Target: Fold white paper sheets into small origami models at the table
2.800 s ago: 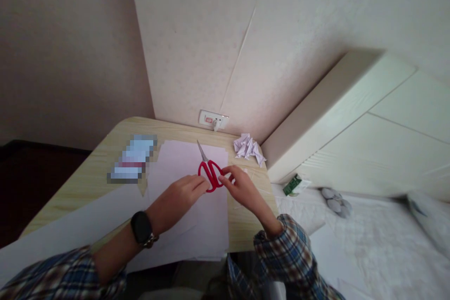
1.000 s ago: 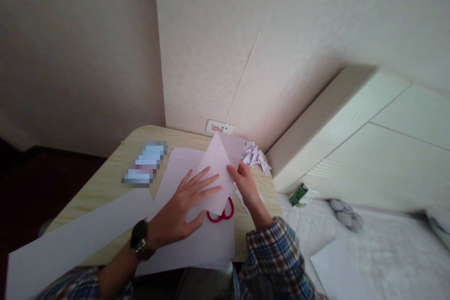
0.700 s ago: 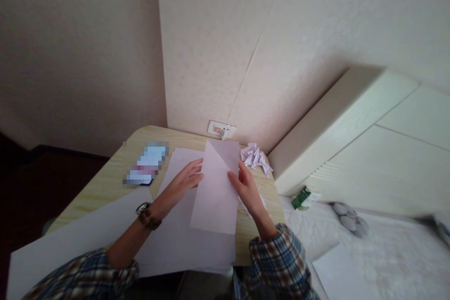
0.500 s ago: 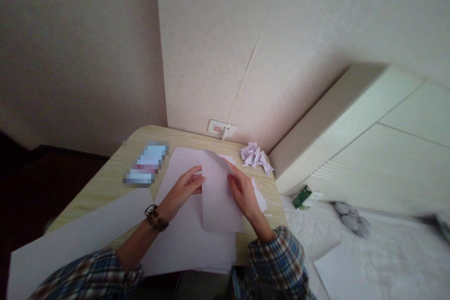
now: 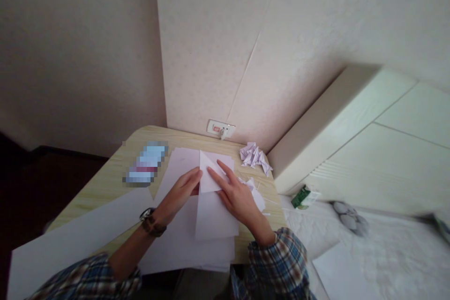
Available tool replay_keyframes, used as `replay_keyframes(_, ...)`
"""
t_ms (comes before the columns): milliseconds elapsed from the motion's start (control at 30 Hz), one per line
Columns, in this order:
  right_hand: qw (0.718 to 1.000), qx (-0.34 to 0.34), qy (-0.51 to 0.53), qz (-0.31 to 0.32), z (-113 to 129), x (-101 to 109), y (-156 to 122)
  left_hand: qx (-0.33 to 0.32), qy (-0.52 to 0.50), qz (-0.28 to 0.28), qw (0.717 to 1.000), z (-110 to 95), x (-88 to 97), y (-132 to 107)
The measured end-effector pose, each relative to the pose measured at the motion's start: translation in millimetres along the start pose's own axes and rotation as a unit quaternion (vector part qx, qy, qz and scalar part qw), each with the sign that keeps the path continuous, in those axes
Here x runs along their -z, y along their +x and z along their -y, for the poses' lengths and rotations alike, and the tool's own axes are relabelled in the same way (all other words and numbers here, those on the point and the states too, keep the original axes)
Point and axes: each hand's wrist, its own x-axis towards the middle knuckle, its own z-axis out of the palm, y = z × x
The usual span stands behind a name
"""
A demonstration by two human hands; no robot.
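A narrow white sheet of paper [image 5: 215, 218] lies over a stack of larger white paper [image 5: 165, 246] on the small wooden table. Its top is folded over into a triangular flap [image 5: 208, 182]. My left hand [image 5: 186, 186] pinches the sheet's left edge beside the flap, thumb and fingers together. Across the flap, my right hand [image 5: 236, 192] lies with its fingers stretched out and spread, pressing on the paper. Part of the flap's right side is hidden under this hand.
Folded paper pieces [image 5: 255, 157] and paper scraps [image 5: 258, 197] sit on the right. A blurred-out phone-like screen [image 5: 146, 164] is at the left, near a long white sheet [image 5: 84, 229]. A wall socket [image 5: 221, 129] is behind; a bed [image 5: 298, 229] adjoins the table [image 5: 116, 173].
The sheet's upper right corner has been folded down into a triangular flap. My right hand has moved from holding that corner to lying flat on the fold. My left hand stays at the edge.
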Motion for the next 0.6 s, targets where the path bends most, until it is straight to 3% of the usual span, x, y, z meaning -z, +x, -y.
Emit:
replay_keyframes(167, 0.999, 0.021, 0.039, 0.008, 1.4, 2.0, -3.4, -0.014, 0.040, 0.046, 0.998, 4.3, 5.4, 1.4)
replay_keyframes(267, 0.993, 0.017, 0.116, -0.009, -1.4, 1.6, -3.0, -0.015, 0.099, 0.039, 0.994, 8.9, 15.8, 7.6)
replay_keyframes(400, 0.969, -0.080, 0.221, -0.076, -9.7, -5.1, 15.4, -0.031, 0.139, 0.044, 0.989, 11.0, 28.9, 24.9)
replay_keyframes(600, 0.919, -0.201, 0.323, -0.100, -22.6, -36.5, 60.6, -0.032, 0.191, 0.001, 0.981, 21.5, 47.6, 53.5)
